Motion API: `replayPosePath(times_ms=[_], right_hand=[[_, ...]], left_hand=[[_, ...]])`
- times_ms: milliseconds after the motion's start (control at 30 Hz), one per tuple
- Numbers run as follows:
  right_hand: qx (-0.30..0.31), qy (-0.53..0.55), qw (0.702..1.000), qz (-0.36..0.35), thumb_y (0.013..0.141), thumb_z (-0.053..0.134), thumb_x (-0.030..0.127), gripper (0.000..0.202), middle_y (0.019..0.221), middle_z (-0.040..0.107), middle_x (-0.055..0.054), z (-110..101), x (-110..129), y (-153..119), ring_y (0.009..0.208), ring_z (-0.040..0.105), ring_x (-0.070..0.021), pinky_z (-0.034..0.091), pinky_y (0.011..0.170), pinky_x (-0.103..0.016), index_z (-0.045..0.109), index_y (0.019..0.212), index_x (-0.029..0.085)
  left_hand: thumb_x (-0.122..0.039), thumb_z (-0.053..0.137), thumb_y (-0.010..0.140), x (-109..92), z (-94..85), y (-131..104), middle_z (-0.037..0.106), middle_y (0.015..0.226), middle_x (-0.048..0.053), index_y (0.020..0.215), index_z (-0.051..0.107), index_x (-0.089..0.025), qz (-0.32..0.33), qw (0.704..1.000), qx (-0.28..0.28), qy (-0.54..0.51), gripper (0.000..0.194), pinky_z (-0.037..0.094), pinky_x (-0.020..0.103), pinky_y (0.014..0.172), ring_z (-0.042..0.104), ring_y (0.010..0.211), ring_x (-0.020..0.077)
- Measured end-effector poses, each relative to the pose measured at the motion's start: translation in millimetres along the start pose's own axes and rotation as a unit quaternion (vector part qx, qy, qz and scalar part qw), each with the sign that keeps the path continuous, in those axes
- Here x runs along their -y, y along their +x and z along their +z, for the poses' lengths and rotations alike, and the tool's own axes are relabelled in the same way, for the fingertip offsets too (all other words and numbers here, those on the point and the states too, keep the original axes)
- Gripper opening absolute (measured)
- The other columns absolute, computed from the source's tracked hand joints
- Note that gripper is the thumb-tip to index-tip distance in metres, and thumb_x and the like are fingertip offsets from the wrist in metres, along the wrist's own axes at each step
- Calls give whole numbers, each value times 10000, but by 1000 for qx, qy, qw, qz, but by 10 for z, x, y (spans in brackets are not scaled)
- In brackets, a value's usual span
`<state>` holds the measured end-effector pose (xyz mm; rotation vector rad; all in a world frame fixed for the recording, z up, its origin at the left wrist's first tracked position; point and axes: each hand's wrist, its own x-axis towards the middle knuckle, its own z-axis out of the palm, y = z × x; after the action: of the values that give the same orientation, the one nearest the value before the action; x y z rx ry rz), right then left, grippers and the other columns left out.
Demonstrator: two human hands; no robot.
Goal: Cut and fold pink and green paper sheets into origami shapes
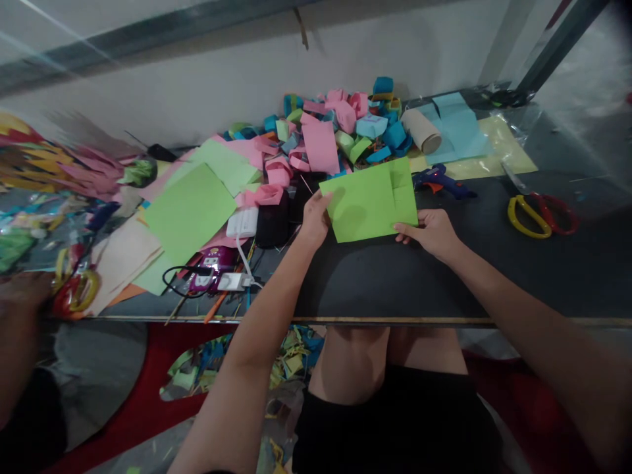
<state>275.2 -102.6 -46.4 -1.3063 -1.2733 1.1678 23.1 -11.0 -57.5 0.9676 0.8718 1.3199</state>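
A bright green sheet of paper (363,204) is held up over the dark table, with a crease or folded strip near its right end. My left hand (316,217) pinches its left edge. At the lower right corner, my right hand (429,230) grips the sheet between thumb and fingers. Just behind the right end lies a blue glue gun (444,181) with an orange trigger. Scissors (540,210) with yellow and red handles rest to the right of my right hand.
Folded paper pieces (345,125) heap along the wall beside a cardboard tube (421,130) and blue paper (457,125). To the left are green sheets (192,210), a black phone (272,224), a purple power strip (213,268) and cables. Another person's hand (24,289) is at far left, near other scissors (81,289).
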Motion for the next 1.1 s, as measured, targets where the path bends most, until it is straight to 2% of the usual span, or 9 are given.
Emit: replayPosePath(times_ms=[100, 167, 267, 433, 600, 733, 900, 967, 1100], right_hand=[[-39, 3, 999, -28, 622, 913, 514, 394, 605, 725, -61, -3, -3, 12, 487, 640, -140, 550, 463, -274, 767, 721, 162], [-62, 1, 997, -48, 635, 901, 523, 381, 605, 722, -54, -3, -4, 22, 500, 648, -146, 538, 450, -270, 761, 711, 177], [-89, 3, 993, -78, 641, 895, 515, 354, 656, 742, -54, -3, -8, 30, 551, 681, -164, 539, 454, -271, 767, 719, 195], [-89, 19, 989, -115, 643, 885, 539, 359, 661, 739, -34, -12, -31, 34, 572, 692, -179, 531, 444, -277, 764, 719, 209], [-101, -17, 988, -113, 667, 862, 513, 306, 682, 749, -38, -20, -8, 12, 600, 700, -198, 566, 491, -312, 778, 723, 225], [-118, -65, 985, -107, 662, 865, 432, 194, 779, 784, -36, -25, 65, -26, 716, 730, -251, 622, 610, -391, 785, 709, 262], [-80, -52, 987, -132, 680, 864, 351, 129, 863, 793, -51, -20, 140, -61, 956, 748, -306, 640, 774, -439, 784, 739, 269], [-71, -38, 985, -150, 673, 882, 367, 154, 902, 795, -62, -12, 151, -67, 1030, 737, -318, 639, 827, -449, 780, 729, 266], [-68, -27, 983, -168, 670, 891, 472, 236, 935, 801, -57, -7, 143, -67, 1017, 744, -308, 624, 915, -476, 784, 721, 269]], left_hand=[[-511, 958, 542, 67, 32, -101, 797, 976, 80, 941, 746, -179, -15, 993, 99, 55, 561, 610, 386, 887, 761, 937, 258], [-488, 970, 522, 79, 32, -151, 799, 970, 72, 924, 756, -178, -21, 985, 144, 91, 551, 611, 373, 888, 759, 888, 226], [-471, 958, 549, 81, 28, -182, 795, 923, 83, 883, 754, -147, -16, 973, 180, 142, 509, 618, 375, 869, 755, 842, 211], [-465, 941, 579, 98, 54, -188, 781, 895, 101, 907, 741, -124, 3, 972, 179, 152, 514, 639, 386, 762, 760, 851, 246], [-388, 959, 577, 48, 98, -217, 777, 809, 69, 749, 762, -161, 61, 975, 125, 174, 346, 629, 397, 888, 758, 874, 246], [-452, 921, 643, -46, 128, -255, 807, 994, 99, 817, 831, -198, 73, 970, 175, 150, 321, 601, 412, 975, 761, 1010, 282], [-488, 944, 586, -110, 141, -277, 796, 1099, 122, 855, 847, -241, 68, 963, 209, 157, 377, 610, 400, 943, 770, 1011, 285], [-468, 944, 593, -118, 139, -282, 789, 1135, 112, 880, 847, -267, 72, 958, 214, 175, 364, 608, 399, 951, 764, 1038, 280], [-463, 935, 606, -122, 134, -293, 786, 1149, 105, 903, 845, -281, 97, 952, 217, 193, 359, 606, 420, 954, 760, 1049, 291]])
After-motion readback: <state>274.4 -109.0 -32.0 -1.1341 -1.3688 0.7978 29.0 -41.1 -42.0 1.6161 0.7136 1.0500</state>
